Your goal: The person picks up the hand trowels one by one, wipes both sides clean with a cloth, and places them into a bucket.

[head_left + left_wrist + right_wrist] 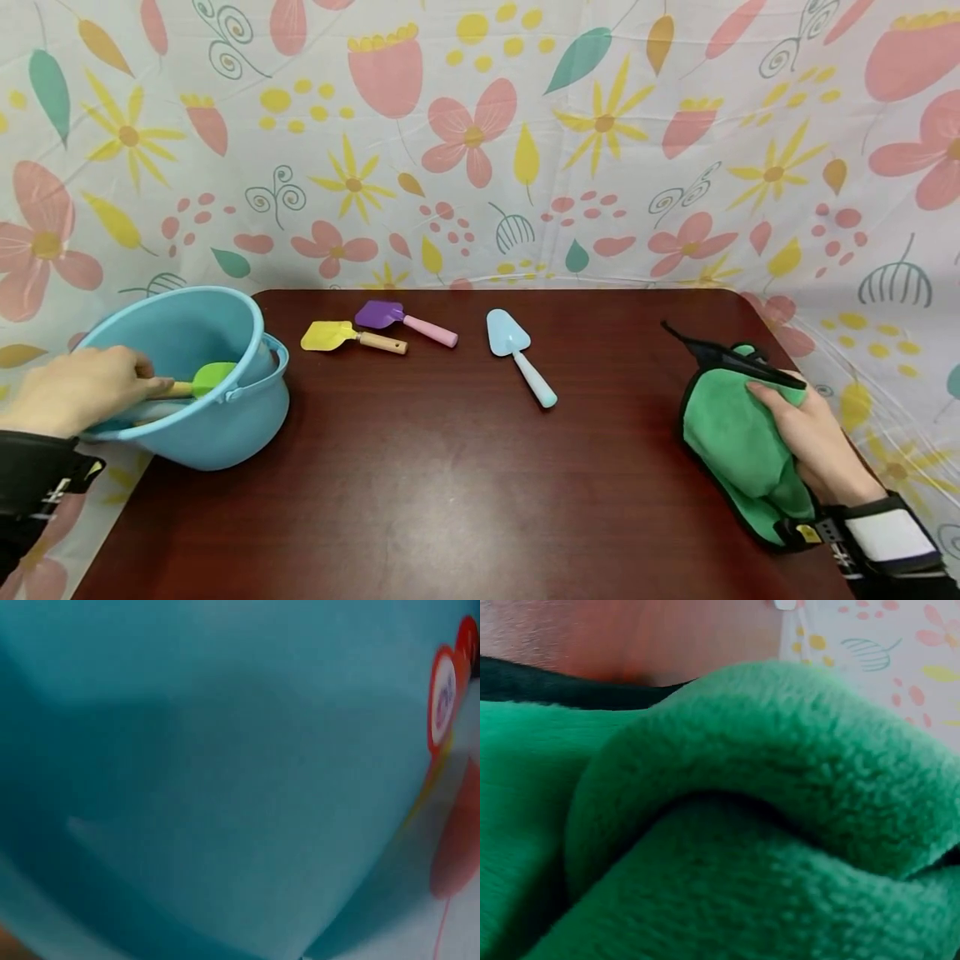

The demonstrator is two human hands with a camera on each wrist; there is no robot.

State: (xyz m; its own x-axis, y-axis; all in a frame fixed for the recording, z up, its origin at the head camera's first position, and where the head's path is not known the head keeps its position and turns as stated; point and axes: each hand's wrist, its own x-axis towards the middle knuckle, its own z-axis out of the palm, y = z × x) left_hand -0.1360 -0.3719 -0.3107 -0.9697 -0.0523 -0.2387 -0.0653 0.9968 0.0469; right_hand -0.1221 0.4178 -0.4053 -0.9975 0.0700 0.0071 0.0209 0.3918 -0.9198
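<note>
At the table's left edge, my left hand (82,387) reaches over the rim of a light blue bucket (232,433). Its fingers pinch the yellowish handle of a small shovel with a green blade (213,377), which lies across the bucket's mouth. Blue plastic of the bucket (225,787) fills most of the left wrist view, and the shovel is hidden there. On the right side, my right hand (825,442) grips a folded green cloth (735,433) with black edging. Fuzzy folds of this cloth (780,735) cover most of the right wrist view.
Towards the back of the dark brown table (450,500) lie a yellow shovel (330,335), a purple shovel (380,314) with a pink handle, and a light blue trowel (507,333). A flower-patterned sheet (465,208) hangs behind the table.
</note>
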